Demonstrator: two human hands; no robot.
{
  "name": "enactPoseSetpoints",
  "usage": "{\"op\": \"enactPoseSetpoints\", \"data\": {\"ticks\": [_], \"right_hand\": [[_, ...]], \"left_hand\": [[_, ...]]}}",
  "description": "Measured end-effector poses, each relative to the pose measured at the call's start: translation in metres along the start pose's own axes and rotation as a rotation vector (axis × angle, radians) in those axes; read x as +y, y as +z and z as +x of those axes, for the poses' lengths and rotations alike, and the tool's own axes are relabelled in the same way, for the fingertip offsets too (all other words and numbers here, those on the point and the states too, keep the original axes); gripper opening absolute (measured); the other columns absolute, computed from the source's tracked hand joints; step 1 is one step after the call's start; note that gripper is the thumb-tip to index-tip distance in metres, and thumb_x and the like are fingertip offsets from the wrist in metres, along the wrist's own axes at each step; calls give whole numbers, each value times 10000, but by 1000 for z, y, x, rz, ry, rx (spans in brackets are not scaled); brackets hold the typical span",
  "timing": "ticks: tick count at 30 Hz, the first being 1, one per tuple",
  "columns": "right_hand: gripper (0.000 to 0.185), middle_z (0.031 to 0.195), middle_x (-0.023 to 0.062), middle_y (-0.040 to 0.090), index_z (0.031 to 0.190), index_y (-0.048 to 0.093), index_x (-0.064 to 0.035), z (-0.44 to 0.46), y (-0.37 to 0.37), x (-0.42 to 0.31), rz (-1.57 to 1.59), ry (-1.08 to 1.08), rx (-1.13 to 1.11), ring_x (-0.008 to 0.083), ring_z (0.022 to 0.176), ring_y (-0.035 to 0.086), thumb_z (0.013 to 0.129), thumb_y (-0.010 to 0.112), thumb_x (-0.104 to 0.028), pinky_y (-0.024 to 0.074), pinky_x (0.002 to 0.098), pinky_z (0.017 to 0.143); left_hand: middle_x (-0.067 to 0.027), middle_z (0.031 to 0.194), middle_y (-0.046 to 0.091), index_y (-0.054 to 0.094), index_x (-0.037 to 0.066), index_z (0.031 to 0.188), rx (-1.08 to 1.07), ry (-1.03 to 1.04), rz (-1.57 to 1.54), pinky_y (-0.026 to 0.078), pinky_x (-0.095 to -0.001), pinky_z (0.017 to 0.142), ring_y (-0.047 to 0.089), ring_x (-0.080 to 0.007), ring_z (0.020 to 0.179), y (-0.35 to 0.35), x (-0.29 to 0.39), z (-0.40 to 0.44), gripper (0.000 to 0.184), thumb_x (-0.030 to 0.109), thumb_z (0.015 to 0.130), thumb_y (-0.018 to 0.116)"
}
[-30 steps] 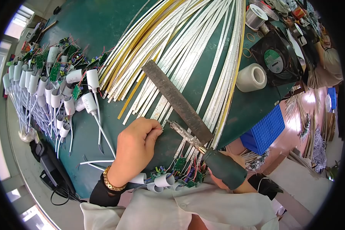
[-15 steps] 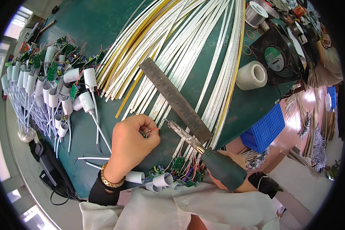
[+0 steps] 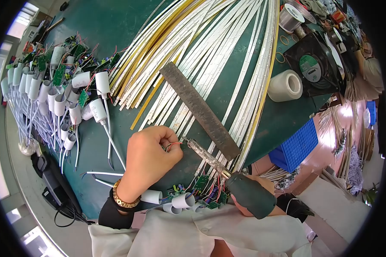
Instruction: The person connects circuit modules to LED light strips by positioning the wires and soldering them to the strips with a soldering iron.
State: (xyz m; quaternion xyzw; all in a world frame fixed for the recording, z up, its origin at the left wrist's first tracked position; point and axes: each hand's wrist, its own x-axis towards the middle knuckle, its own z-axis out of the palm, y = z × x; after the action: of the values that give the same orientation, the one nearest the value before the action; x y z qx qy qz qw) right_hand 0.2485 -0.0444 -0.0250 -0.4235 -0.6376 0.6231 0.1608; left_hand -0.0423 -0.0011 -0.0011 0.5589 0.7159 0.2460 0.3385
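Observation:
Pinched between thumb and fingers of my left hand [image 3: 152, 152] are thin red and dark wires [image 3: 171, 145], their ends pointing right. My right hand [image 3: 255, 188] is wrapped round the dark handle of a soldering iron [image 3: 208, 158], mostly hidden behind that handle. The iron's tip is close beside the wire ends; whether they touch I cannot tell. A dark metal bar [image 3: 200, 110] lies diagonally across white and yellow LED strips [image 3: 218, 55]. Below the iron, green circuit boards [image 3: 201, 183] and white caps [image 3: 183, 201] sit near my body.
White caps with cables and boards [image 3: 59, 105] are heaped at the left. A black fan [image 3: 312, 68], a white roll [image 3: 285, 85] and a solder spool [image 3: 291, 18] stand at the right. Beyond the table edge is a blue crate [image 3: 294, 145]. A person's arm [image 3: 371, 70] shows far right.
My left hand has turned and opened up slightly, so the red wire now shows in its pinch. The iron's tip has come a little nearer to the wire ends.

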Motion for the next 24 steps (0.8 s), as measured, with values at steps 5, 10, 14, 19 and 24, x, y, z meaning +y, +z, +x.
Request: {"op": "enactPoseSetpoints", "data": {"ticks": [5, 10, 14, 19, 24], "right_hand": [[236, 905, 72, 676, 1039, 679, -42, -3, 3, 10, -541, -299, 130, 187, 845, 661, 802, 677, -50, 550, 286, 723], [196, 936, 89, 678, 1053, 671, -27, -16, 6, 38, -294, -106, 27, 192, 850, 659, 866, 627, -66, 550, 288, 736], [183, 978, 111, 678, 1053, 657, -7, -4, 3, 24, -454, -461, 175, 204, 871, 665, 880, 605, -38, 553, 293, 738], [223, 1025, 98, 677, 1107, 647, -39, 2, -11, 9, -466, -351, 68, 211, 901, 667, 896, 609, -99, 556, 317, 755], [266, 1072, 86, 677, 1162, 638, -72, 4, -17, -19, -480, -245, -32, 219, 932, 669, 913, 613, -161, 559, 340, 772]], "left_hand": [[-33, 645, 631, 655, -16, 730, 1, 15, -10, 463, -238, 598, 571, -88, 610, 0, -1, 0, 42, 12, 710, 678], [-33, 647, 632, 654, -16, 725, 0, 9, -3, 464, -240, 598, 570, -89, 610, 0, 0, 1, 42, 14, 709, 679], [-103, 659, 627, 664, 21, 707, 33, 21, -25, 482, -312, 563, 598, -208, 580, 1, -2, 0, 63, 45, 660, 698], [-103, 643, 610, 668, 26, 705, 42, 39, -13, 471, -324, 548, 583, -221, 563, 2, -2, 0, 66, 54, 652, 694], [-96, 618, 589, 668, 33, 702, 44, 49, -2, 454, -336, 531, 570, -234, 547, 2, -4, 0, 65, 57, 646, 692]]}}
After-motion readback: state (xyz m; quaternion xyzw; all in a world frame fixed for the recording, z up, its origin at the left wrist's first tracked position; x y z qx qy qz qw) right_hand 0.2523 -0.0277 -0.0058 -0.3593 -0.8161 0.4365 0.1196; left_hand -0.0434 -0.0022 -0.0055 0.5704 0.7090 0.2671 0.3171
